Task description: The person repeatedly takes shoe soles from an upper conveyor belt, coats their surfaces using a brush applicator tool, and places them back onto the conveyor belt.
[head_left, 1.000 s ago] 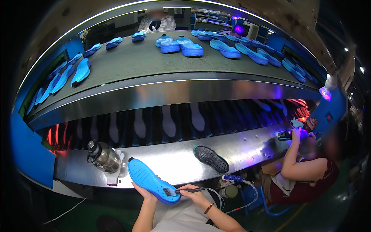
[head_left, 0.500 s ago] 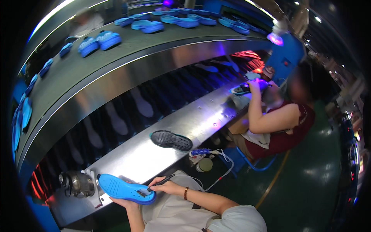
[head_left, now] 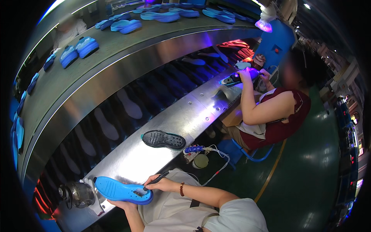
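My left hand (head_left: 124, 204) supports a bright blue shoe sole (head_left: 116, 189) from below, over the near left part of the metal bench. Ridges run across one end; the other end, toward my lap, has small holes and a pale recess with dark marks. Pinched in my right hand (head_left: 165, 185) is a black pen-shaped tool (head_left: 159, 177), slanting down with its tip at or just over that recess. Whether the tip touches is too small to tell. A black shoe sole (head_left: 164, 139) lies farther along the bench, apart from both hands.
A glass pot (head_left: 80, 194) and white cloth-like item (head_left: 95, 205) stand left on the bench (head_left: 127, 162). Beyond, a raised conveyor (head_left: 116, 44) carries several blue soles. To my right sits a co-worker (head_left: 278, 114); a round container (head_left: 200, 161) and white cable (head_left: 221, 170) lie between us.
The view has shifted slightly, so the surroundings sit a little differently. Soles on the conveyor appear farther left. My hands keep the blue sole and the tool, the tool tip still at the recess.
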